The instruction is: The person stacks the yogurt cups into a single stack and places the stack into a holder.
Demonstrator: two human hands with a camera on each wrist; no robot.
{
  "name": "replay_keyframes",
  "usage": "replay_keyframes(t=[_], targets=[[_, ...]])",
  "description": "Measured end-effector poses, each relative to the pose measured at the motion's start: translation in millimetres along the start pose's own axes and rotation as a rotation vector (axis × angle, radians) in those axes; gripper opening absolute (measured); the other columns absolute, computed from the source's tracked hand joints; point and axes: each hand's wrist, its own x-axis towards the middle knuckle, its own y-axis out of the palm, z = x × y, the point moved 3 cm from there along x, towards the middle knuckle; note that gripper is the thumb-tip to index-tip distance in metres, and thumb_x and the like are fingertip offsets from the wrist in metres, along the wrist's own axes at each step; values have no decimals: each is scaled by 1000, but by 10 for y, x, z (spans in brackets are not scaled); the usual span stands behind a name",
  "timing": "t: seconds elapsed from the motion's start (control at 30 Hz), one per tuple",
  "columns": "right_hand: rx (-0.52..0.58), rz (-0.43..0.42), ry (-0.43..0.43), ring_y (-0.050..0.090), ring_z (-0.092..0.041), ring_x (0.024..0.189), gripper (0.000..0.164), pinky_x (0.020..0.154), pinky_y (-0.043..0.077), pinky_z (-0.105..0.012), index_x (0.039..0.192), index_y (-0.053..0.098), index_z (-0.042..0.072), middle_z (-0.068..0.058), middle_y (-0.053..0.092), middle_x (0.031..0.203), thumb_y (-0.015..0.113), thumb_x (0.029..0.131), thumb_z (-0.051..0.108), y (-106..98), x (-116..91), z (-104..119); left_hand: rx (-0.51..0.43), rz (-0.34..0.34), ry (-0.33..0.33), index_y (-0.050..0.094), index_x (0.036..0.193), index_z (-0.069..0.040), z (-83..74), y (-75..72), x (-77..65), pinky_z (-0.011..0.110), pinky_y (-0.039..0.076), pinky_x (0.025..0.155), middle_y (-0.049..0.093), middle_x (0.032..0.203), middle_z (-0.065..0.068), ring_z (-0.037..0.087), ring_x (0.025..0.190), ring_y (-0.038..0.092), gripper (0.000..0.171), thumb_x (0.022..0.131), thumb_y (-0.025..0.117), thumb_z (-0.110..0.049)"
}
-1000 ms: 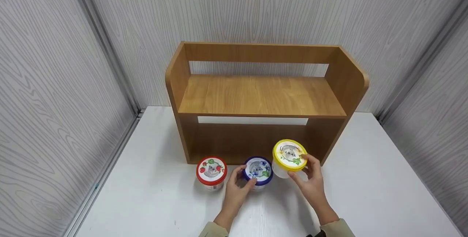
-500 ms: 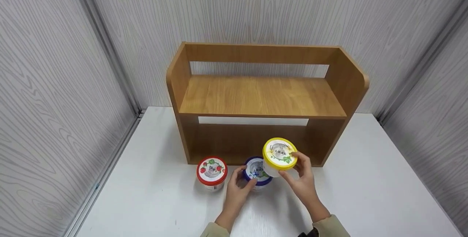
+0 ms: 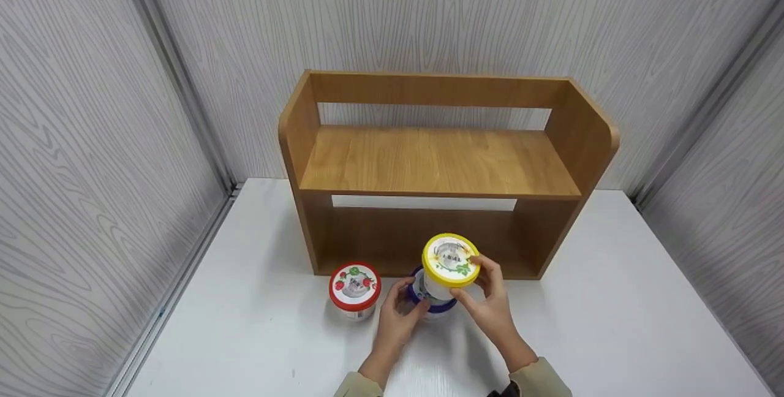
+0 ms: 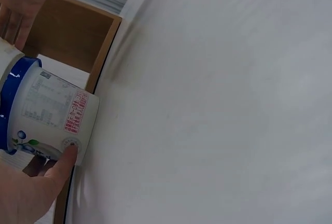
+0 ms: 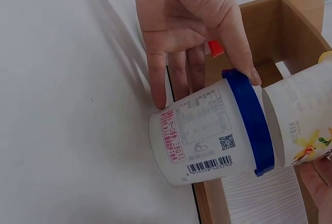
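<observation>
My left hand (image 3: pixel 395 323) grips a blue-lidded paper tub (image 5: pixel 207 133), thumb and fingers around its side and lid; the tub stands on the white table in front of the shelf. My right hand (image 3: pixel 493 317) pinches a yellow-lidded tub (image 3: pixel 450 259) by its lid and side, straight above the blue lid. A narrow gap shows between the yellow tub's base and the blue lid in the right wrist view. From the head view, the yellow tub covers most of the blue lid. A red-lidded tub (image 3: pixel 355 287) with strawberry pictures stands left of my left hand, untouched.
A two-tier wooden shelf (image 3: pixel 441 161) stands on the white table (image 3: pixel 245 336) right behind the tubs. Its lower board and side panels are close to the hands. Wood-grain panel walls (image 3: pixel 392 17) enclose the table at the back and both sides.
My right hand has moved left with the yellow-lidded tub, from beside the blue-lidded tub to over it. My left hand and the red-lidded tub have stayed in place.
</observation>
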Motion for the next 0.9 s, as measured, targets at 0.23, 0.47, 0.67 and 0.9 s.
replay_keyframes(t=[0.23,0.47,0.67,0.9], targets=[[-22,19,13,50,-19,112,62,91,45,-25,124,39,-10,-23,45,125,75,75,-2,84,-33,-128,18,22,-11,49,127,-15,202,3,73,42,37,102,49,132,10,29,124,44,52,81,73,-24],[-11,27,34,50,-27,113,64,92,44,-23,127,40,-1,-15,46,127,77,75,5,141,-59,-408,30,15,-22,49,128,-19,282,11,108,40,36,103,49,133,4,25,124,44,55,80,73,-33],[-2,33,21,50,-30,112,63,92,45,-26,127,40,-2,-16,46,126,76,75,3,157,-55,-311,84,17,-19,47,133,-17,274,18,85,41,37,102,48,135,4,25,125,44,59,83,69,-38],[18,44,20,51,-24,111,61,92,44,-24,125,38,-12,-24,45,125,72,75,-5,147,-21,-54,140,0,50,45,135,-12,194,-14,64,38,40,100,51,132,4,23,121,47,61,85,67,-37]])
